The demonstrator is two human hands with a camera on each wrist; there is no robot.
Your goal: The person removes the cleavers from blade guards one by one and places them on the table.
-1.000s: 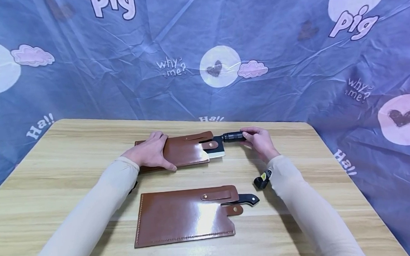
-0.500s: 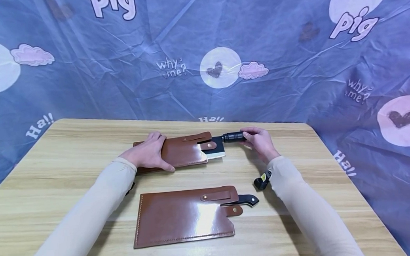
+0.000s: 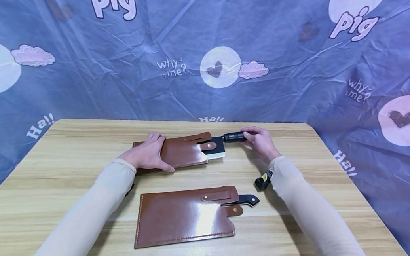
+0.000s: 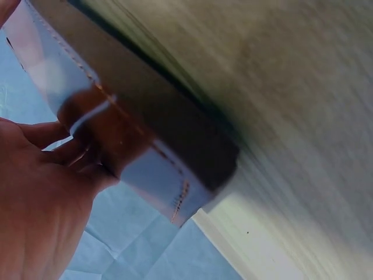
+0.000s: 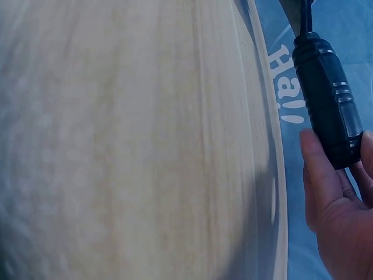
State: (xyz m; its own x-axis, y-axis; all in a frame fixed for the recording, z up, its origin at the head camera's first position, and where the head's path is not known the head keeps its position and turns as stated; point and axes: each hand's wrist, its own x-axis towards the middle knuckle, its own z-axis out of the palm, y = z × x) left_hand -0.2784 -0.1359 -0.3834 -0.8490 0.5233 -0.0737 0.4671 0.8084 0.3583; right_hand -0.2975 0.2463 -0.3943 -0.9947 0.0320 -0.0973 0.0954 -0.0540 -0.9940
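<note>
Both hands work at the far sheath (image 3: 178, 151). Left hand (image 3: 149, 153) lies flat on the brown leather with its fingers straight, pressing the sheath to the wooden table (image 3: 51, 182); the left wrist view shows the fingers along the stitched edge. Right hand (image 3: 259, 141) has its fingers curled round the end of the black cleaver handle (image 3: 233, 136), which the right wrist view confirms. The cleaver sits most of the way inside this sheath, with a strip of its blade (image 3: 216, 151) showing at the mouth, just beyond the snap strap (image 3: 209, 145).

Risks, as I judge them: the left fingers lie close to the sheath's mouth, so a skewed blade could ride against the stitching or nick leather near them. If the flat hand's pressure eases, the sheath may slide along the smooth table with the knife. The right hand's grip is far out on the handle, so the blade could twist. The loose strap could snag on the blade.

Count: two brown leather sheaths, two cleavers, one per sheath. The near sheath (image 3: 186, 216) holds the second, only its black handle tip (image 3: 247, 199) showing. Two hands, one table.
</note>
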